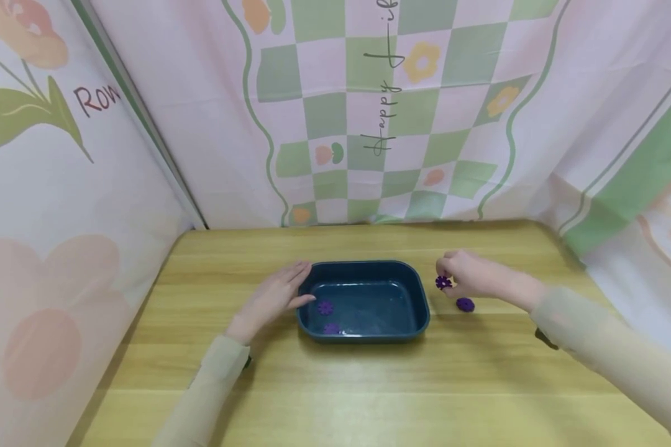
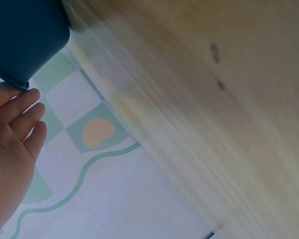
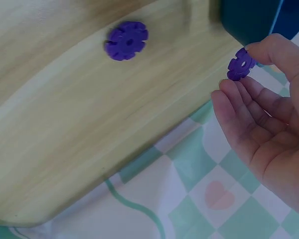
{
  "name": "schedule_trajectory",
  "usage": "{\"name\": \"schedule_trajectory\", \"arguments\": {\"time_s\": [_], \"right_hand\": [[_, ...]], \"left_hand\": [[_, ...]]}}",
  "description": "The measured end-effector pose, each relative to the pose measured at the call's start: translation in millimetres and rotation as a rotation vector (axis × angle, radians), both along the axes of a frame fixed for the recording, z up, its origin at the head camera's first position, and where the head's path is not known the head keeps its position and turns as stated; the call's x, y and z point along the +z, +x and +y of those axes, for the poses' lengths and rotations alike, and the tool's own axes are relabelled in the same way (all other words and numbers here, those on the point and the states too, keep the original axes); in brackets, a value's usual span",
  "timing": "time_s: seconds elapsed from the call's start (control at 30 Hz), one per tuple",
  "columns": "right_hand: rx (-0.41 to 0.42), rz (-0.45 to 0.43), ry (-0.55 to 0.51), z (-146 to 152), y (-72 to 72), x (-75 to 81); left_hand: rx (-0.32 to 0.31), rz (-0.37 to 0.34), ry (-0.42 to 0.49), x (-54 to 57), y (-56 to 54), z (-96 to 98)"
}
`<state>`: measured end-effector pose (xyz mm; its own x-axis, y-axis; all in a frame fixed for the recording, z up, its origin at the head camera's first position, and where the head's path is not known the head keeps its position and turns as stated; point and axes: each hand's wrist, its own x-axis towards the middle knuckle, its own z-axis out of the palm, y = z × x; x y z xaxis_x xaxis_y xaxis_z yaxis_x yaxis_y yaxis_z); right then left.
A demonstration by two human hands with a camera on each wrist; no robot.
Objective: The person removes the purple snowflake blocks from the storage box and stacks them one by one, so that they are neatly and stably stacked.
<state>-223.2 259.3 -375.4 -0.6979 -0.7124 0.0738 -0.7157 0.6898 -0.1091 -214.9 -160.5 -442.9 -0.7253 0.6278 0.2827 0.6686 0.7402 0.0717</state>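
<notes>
A dark blue rectangular basin (image 1: 369, 338) stands mid-table with two purple notched discs inside at its left, one disc (image 1: 325, 308) above another disc (image 1: 332, 328). My left hand (image 1: 276, 295) rests against the basin's left rim, fingers straight along it and thumb over the edge. In the left wrist view its fingertips touch the rim's underside. My right hand (image 1: 470, 275) pinches a purple snowflake disc (image 3: 241, 64) between thumb and fingers, just right of the basin. Below that hand, another purple disc (image 3: 126, 41) lies on the wood.
The wooden table (image 1: 229, 391) extends around the basin. A checkered cloth curtain (image 1: 369, 180) hangs along the table's back edge, with more printed cloth (image 1: 50, 279) on the left and a green-striped curtain (image 1: 620, 198) on the right.
</notes>
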Motion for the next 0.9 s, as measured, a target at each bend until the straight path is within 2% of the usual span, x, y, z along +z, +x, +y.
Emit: {"name": "schedule_trajectory", "arguments": {"time_s": [0.17, 0.67, 0.9], "right_hand": [[-0.005, -0.005, -0.013, 7.2, 1.8, -5.9], [-0.108, -0.112, 0.016, 25.4, 8.0, -21.5], [-0.120, -0.114, 0.009, 35.0, 10.1, -30.1]], "left_hand": [[-0.004, -0.004, 0.012, -1.3, 0.0, -0.4], [0.005, 0.005, 0.008, -1.2, 0.9, -0.6], [0.006, 0.007, 0.010, -3.0, 0.5, -0.7]]}}
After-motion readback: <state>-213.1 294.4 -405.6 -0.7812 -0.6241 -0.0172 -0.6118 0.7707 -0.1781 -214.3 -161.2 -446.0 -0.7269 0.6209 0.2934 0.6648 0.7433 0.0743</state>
